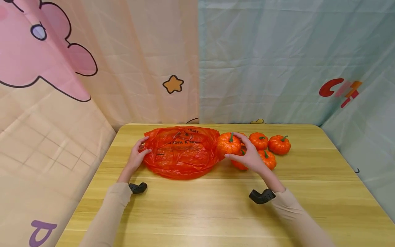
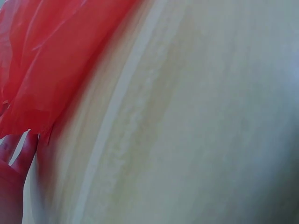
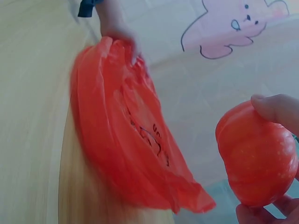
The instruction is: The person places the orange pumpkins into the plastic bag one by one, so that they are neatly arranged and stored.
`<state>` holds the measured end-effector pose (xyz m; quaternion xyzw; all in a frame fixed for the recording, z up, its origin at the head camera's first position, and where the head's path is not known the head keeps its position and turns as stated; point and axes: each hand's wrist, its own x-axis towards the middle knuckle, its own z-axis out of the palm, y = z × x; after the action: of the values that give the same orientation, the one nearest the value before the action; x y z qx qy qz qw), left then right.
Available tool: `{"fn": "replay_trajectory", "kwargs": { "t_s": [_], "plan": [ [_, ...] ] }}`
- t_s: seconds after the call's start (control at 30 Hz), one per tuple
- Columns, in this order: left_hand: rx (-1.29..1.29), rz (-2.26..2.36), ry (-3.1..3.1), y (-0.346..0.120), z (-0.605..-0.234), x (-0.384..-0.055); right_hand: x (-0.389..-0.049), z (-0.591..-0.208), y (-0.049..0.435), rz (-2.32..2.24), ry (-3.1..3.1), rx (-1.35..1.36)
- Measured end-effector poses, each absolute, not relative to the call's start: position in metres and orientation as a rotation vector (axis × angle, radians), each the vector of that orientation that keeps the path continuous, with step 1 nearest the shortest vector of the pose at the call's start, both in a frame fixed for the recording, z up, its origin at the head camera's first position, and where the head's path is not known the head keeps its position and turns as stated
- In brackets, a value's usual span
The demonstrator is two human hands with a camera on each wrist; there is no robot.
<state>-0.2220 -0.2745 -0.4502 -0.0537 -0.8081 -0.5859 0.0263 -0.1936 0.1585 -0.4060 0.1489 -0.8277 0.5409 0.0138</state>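
Observation:
A red plastic bag (image 1: 182,154) with dark printing lies spread on the table, its surface crinkled. My left hand (image 1: 137,156) holds the bag's left edge between thumb and fingers; in the left wrist view only part of that hand (image 2: 14,182) shows under the red plastic (image 2: 51,56). At the bag's right end, my right hand (image 1: 251,157) grips a small orange pumpkin (image 1: 227,144) with a green stem. The right wrist view shows this pumpkin (image 3: 254,154) between thumb and fingers, apart from the bag (image 3: 135,135). Whatever is inside the bag cannot be made out clearly.
Several more small pumpkins stand around and behind my right hand, among them one at the back (image 1: 258,140), one farthest right (image 1: 279,145) and one partly covered by the hand (image 1: 267,161). The wooden table (image 1: 197,212) ends at printed curtains (image 1: 262,61).

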Motion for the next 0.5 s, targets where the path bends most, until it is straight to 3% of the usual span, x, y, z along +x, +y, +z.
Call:
{"fn": "replay_trajectory", "kwargs": {
  "t_s": [0.5],
  "plan": [
    [-0.154,-1.839,-2.482,-0.275,-0.45,-0.222,-0.219,-0.408,0.087,1.811,-2.618,0.531]
  ]
}}
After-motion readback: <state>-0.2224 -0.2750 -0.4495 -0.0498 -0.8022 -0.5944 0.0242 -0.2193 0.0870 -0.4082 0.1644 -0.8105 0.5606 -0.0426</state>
